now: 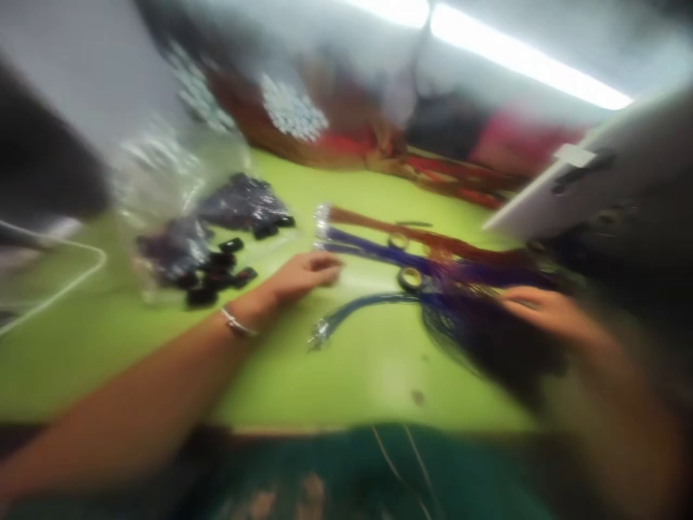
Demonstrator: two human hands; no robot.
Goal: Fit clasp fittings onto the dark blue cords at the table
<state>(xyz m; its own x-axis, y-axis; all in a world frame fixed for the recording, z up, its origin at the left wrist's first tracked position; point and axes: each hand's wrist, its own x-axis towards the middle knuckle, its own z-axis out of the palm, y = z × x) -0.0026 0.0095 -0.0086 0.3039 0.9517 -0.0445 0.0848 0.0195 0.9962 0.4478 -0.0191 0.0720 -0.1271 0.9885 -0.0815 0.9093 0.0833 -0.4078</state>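
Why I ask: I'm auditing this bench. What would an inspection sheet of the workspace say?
Surface: glossy yellow-green tabletop, a dark spot near the front.
Job's things: long blue wire bundles and a reddish-brown wire bundle.
Clutter: black ring-shaped roll with yellowish centre; small black pieces by clear plastic bags.
Grip: bare left hand near the bundles' ends, fingers curled; bare right hand at the wires, hold too blurred to tell.
Cables: thin white cord, far left.
Surroundings: bright tube light; slanted white panel, right.

Wire bundles [449, 278] on green table [346, 390]
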